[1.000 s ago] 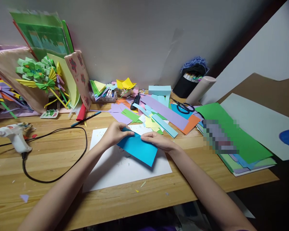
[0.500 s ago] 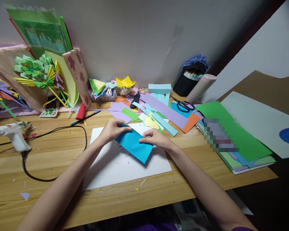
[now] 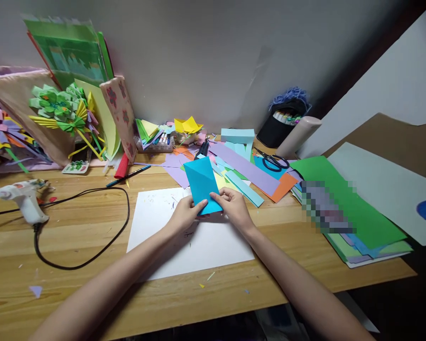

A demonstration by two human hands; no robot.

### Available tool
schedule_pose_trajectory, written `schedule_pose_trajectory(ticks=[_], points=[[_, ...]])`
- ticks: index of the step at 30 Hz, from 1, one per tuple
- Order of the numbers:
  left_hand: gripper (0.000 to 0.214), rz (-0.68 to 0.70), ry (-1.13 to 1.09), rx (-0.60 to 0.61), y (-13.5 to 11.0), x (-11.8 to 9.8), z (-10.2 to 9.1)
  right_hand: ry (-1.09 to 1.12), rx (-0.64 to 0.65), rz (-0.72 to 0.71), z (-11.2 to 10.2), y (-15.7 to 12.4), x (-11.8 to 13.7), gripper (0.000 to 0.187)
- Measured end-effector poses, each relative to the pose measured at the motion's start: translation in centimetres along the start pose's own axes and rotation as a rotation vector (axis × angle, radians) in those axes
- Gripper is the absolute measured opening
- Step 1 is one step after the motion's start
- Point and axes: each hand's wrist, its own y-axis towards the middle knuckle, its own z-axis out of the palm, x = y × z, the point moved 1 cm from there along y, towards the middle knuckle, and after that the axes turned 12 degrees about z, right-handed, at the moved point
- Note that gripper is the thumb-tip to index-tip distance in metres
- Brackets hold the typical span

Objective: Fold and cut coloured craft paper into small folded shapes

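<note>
A folded piece of blue paper (image 3: 201, 182) is held up over the white sheet (image 3: 152, 227), its long side running away from me and faint crease lines on its face. My left hand (image 3: 189, 210) pinches its near left corner, thumb on top and fingers behind. On the near right side my right hand (image 3: 232, 204) grips the same paper, thumb pressed flat on the face. Both hands are closed, and their fingertips behind the paper are hidden. Small scraps and marks lie on the white sheet below.
Paper strips and offcuts, among them a purple strip (image 3: 244, 166), lie behind the hands near black scissors (image 3: 275, 163). A white glue gun (image 3: 26, 201) with a looping black cord is at left. Stacked coloured paper (image 3: 355, 203) sits at right, below a tilted bottle (image 3: 300, 135).
The blue paper has turned from a slant to nearly upright. Both hands have shifted to its near end, the left moving down and right. The view has tilted slightly.
</note>
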Motion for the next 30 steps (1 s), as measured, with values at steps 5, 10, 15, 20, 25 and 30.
schedule_pose_trajectory(ticks=[5, 10, 15, 20, 25, 30], points=[[0.036, 0.043, 0.017, -0.005, 0.1, 0.4, -0.6, -0.038, 0.304, 0.085, -0.8, 0.3, 0.4, 0.043], [0.037, 0.067, 0.016, 0.061, 0.4, 0.1, -1.2, -0.042, 0.398, 0.161, -1.4, 0.5, 0.3, 0.037], [0.031, 0.157, 0.141, 0.031, 0.3, 0.0, -1.2, -0.071, 0.316, 0.145, -0.9, 0.5, 0.1, 0.034], [0.029, 0.233, 0.271, 0.007, -0.1, -0.7, -1.1, -0.047, 0.372, 0.188, -0.6, 0.2, -0.1, 0.029], [0.025, 0.183, 0.246, 0.028, -0.2, -1.0, -0.9, -0.041, 0.361, 0.192, -0.6, 0.2, -0.2, 0.032], [0.027, 0.158, 0.242, 0.096, -0.1, -0.8, -1.0, -0.08, 0.418, 0.162, -0.8, 0.4, -0.3, 0.035]])
